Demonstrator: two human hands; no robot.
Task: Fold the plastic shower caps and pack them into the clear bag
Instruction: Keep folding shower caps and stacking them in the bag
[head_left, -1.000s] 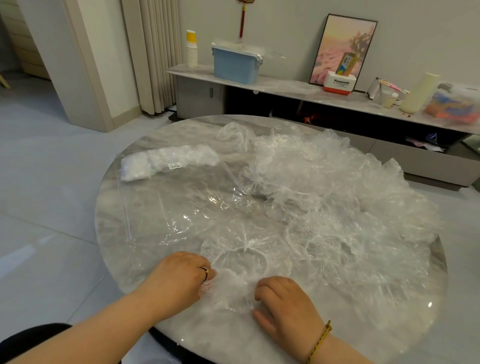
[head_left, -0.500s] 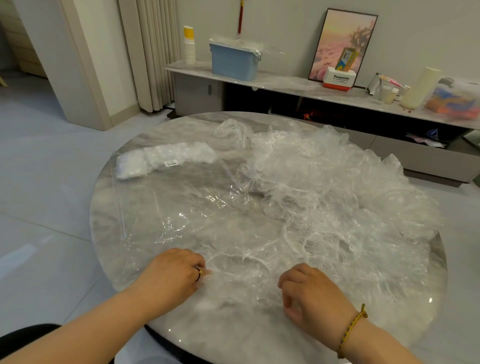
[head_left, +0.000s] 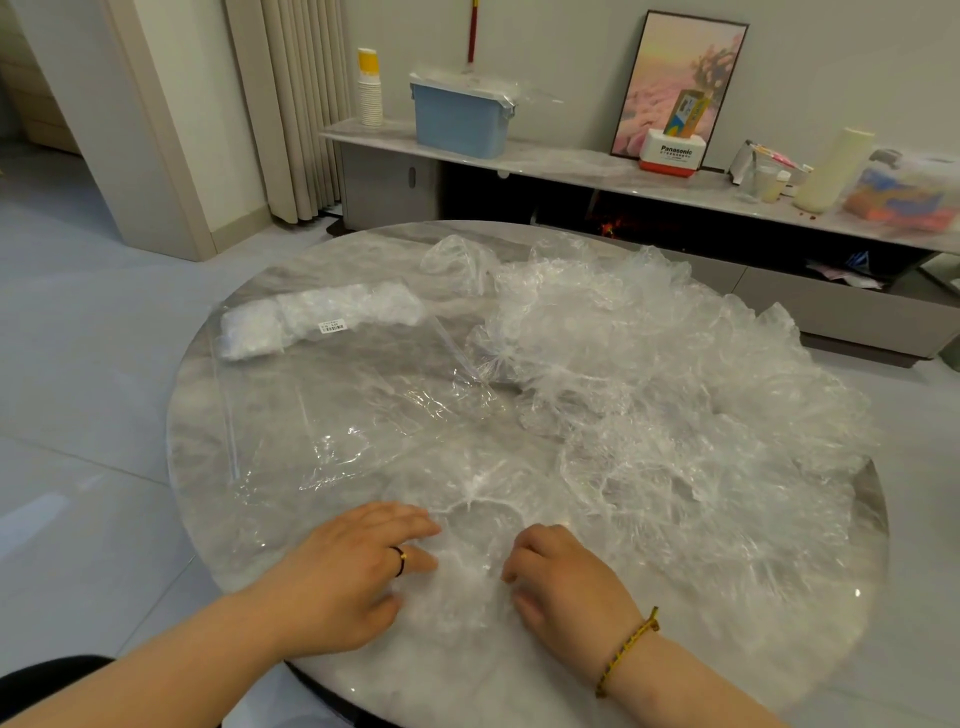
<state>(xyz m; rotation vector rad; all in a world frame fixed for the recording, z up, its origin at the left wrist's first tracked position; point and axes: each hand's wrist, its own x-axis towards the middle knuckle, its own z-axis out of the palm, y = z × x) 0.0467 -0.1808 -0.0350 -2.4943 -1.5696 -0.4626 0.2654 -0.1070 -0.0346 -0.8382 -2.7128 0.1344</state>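
Bright, soft, even indoor light; faint shadows. Small glare specks on glossy table (head_left: 322, 270) and crinkled shower caps (head_left: 649, 364). Wide-angle bending at edges, slight softness.

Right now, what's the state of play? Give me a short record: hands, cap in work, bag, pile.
left hand: fingers fairly straight, pressing on shower cap
right hand: fingers curled on the same cap's edge
clear bag: flat on table, white bundle of caps at its far end
loose pile: unfolded caps, right of the bag
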